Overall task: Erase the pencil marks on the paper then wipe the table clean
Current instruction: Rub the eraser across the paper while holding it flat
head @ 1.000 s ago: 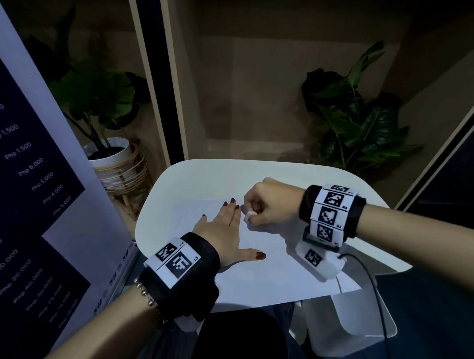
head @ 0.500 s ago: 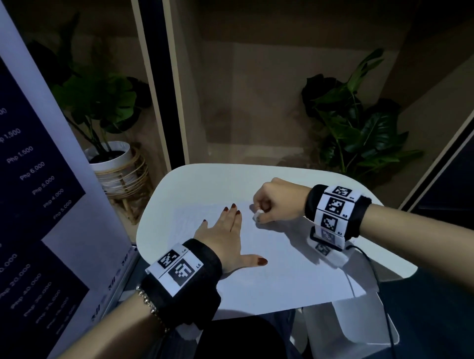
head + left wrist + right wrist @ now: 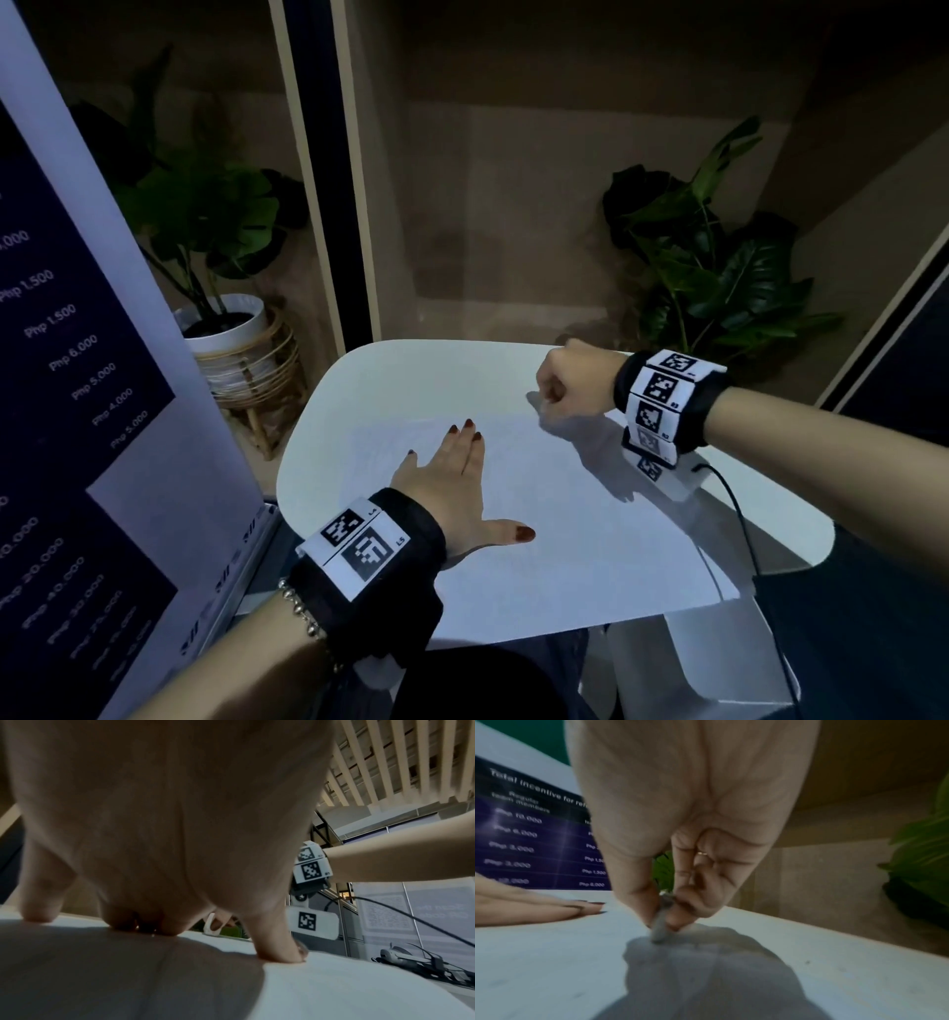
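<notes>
Looks like an office lobby or promo booth to me, not a home. I see a roll-up banner point(image 3: 77, 360) listing Php amounts, headed "Total incentive for ref..." in the right wrist view. Another poster point(image 3: 411, 912) with a QR code and headset photo. 2 potted plants point(image 3: 205, 216) point(image 3: 719, 267), wood-panel walls, slatted ceiling point(image 3: 398, 760), small white rounded worktop point(image 3: 411, 370).
</notes>
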`<state>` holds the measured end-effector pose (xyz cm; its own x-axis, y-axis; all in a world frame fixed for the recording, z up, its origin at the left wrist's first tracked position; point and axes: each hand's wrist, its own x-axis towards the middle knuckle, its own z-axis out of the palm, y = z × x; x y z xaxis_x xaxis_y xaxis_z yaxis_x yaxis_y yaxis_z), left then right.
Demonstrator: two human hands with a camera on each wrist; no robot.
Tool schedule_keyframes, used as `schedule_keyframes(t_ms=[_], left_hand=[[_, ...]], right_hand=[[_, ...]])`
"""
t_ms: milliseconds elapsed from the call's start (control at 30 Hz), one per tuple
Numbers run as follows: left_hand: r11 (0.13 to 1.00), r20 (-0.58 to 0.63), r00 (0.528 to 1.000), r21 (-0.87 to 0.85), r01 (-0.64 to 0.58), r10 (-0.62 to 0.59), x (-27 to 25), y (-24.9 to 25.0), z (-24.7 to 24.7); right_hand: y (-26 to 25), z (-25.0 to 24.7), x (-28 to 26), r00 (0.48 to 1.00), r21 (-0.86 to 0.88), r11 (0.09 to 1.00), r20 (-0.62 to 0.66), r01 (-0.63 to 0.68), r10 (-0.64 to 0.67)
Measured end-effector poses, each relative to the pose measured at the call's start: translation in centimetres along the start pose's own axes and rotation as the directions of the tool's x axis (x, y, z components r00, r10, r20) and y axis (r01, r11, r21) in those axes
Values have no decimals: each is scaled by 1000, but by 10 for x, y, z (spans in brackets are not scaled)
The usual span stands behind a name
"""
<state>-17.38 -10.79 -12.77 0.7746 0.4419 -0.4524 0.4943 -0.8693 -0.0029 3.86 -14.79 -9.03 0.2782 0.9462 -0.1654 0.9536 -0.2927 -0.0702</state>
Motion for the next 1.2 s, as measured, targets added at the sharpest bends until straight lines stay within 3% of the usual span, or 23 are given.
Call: schedule_keyframes(t_ms=[100,267,500,567,700,800,933,1100,1200], left_hand=[[1000,-1,1000,8,2,-2,1,0,1],[1000,-3,1000,10,0,0,1,0,0],[1000,11,1000,12,4,-4,-1,1,-3],[1000,8,1000,12,2,-2,-2,1,-3],[1000,1,1000,-4,3,-3,-3,0,-2],[1000,3,1000,-3,2,-2,-3,1,-2],[1000,0,1000,6,2,-2,-2,0,-1],[1000,-10,1000,-4,0,0,-2,0,-1],[1000,-3,1000,-7,-3,3,-1,0,-1]], right_hand=[[5,-6,4,999,-30,999,-25,21,-22],[-20,7,-4,984,118,977,0,178,-179],[6,0,8,1000,20,1000,-22,19,-19],[-4,-3,8,998,0,999,-31,49,-49],[-24,9,3,984,135,977,31,168,-173],[-11,10,1,991,131,985,53,114,-122],[4,0,5,1000,-14,1000,-10,16,-16],[-24,12,-5,987,68,985,-14,161,-160],[-13,17,-5,992,136,983,-5,123,-123]])
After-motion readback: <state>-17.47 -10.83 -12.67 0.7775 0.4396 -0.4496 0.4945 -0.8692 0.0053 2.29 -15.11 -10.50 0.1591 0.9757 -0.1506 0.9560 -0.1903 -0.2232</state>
